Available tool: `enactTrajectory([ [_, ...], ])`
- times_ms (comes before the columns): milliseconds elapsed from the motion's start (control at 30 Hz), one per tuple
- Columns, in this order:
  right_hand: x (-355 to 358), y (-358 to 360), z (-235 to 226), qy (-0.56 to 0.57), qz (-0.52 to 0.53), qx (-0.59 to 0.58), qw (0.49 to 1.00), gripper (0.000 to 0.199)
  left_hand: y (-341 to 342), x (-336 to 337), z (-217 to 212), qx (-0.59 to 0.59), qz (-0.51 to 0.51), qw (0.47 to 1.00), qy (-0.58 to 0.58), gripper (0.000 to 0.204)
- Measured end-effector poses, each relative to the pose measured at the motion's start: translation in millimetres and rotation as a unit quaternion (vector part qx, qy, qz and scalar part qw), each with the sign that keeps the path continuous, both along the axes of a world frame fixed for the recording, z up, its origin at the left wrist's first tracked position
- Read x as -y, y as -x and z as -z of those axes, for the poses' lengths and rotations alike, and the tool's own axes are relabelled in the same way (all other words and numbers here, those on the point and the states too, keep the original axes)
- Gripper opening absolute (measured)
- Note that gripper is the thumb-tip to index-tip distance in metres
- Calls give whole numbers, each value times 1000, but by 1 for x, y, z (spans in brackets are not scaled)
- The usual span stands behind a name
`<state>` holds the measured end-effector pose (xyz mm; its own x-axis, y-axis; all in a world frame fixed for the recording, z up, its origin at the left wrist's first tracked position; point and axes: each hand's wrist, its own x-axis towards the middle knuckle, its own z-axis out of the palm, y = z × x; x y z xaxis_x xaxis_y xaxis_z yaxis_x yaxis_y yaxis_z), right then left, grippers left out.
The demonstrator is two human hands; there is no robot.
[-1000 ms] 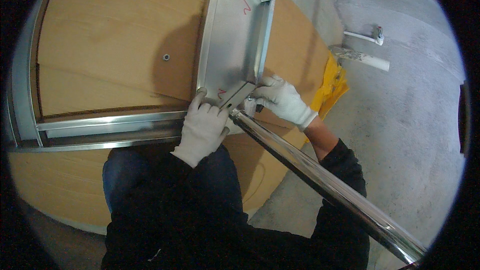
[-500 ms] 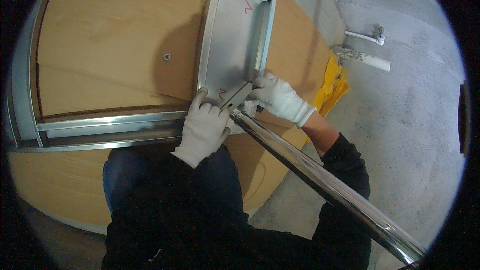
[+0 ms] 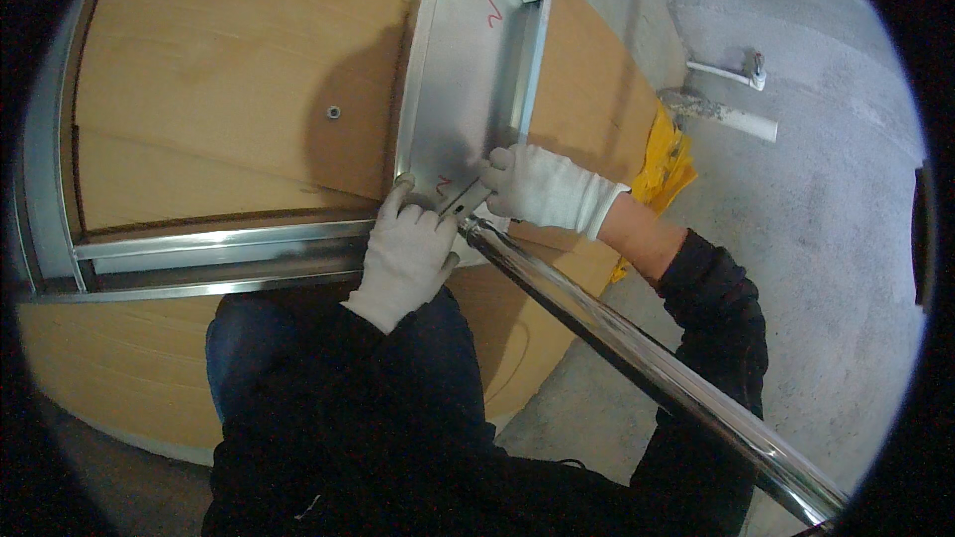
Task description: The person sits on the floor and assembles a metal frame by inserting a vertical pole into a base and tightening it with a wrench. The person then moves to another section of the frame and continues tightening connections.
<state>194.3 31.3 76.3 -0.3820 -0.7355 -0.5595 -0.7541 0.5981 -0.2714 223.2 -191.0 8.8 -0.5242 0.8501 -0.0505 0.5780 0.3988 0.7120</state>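
At the near end of the metal channel: both gloved hands meet where the channel's corner joins the cross rail.
Metal channel (image 3: 468, 89): a shallow, silvery U-shaped section lying flat on the wooden panel (image 3: 219, 70), running away from the person, with red marks on its face.
Left hand (image 3: 406, 251): white-gloved, palm down on the channel's near end, fingers spread and pressing rather than wrapped around anything.
Right hand (image 3: 537, 184): white-gloved, at the channel's near right corner, fingertips pinched on a small metal bracket (image 3: 460, 201); the hold looks like a light pinch, though the glove hides the thumb.
Steel tube (image 3: 637, 358): polished and round, its end touching the channel's near corner just below the right hand, slanting off toward the lower right.
Cross rail (image 3: 219, 254): aluminium, left of the channel's near end, under the left wrist.
Yellow cloth (image 3: 665, 164): right of the channel, at the panel's edge on the concrete floor (image 3: 816, 239).
Small hole (image 3: 333, 112): in the panel, left of the channel.
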Motion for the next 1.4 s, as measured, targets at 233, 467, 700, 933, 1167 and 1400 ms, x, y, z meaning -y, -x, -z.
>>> enactTrajectory([
  [233,2,-8,4,-31,69,-32,997,13,-1,0,1,-3,-23,999,-23,38],
  [467,0,-44,10,-93,256,-68,960,16,0,-1,-1,-7,-26,999,-28,37],
  [700,-3,-57,7,-35,579,-3,815,25,1,1,-2,-3,-1,1000,4,49],
  [933,-2,-45,-19,166,507,59,843,19,8,0,-4,151,-76,983,-69,45],
  [1167,40,-24,-20,223,439,111,863,18,18,5,-16,535,-138,826,-111,39],
  [1400,38,-21,-27,249,538,225,773,18,17,6,-13,617,-168,755,-149,31],
])
